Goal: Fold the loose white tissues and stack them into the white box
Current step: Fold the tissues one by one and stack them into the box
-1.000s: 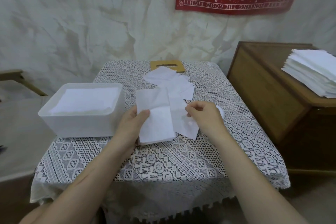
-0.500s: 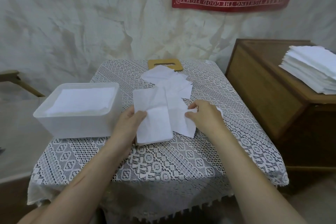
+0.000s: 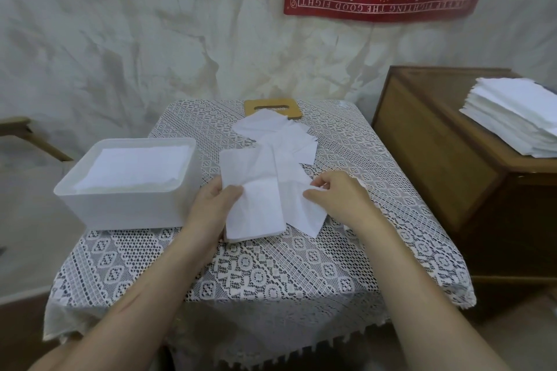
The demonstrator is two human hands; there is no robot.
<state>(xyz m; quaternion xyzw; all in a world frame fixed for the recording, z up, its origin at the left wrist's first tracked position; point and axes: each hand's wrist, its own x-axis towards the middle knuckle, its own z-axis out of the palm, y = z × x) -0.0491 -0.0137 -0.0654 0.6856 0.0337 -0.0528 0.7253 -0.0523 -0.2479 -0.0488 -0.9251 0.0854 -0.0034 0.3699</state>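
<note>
Your white box point(image 3: 126, 205) is already well filled, a flat stack of tissues point(image 3: 135, 167) sitting near its rim. Your left hand point(image 3: 215, 205) pinches the left edge of the folded tissue point(image 3: 256, 205) on the table point(image 3: 271, 274), thumb on top. Your right hand point(image 3: 337, 194) nips the corner of the next loose sheet point(image 3: 304, 211) beside it. More loose tissues point(image 3: 280, 135) wait behind, so by the look of it several folds remain.
</note>
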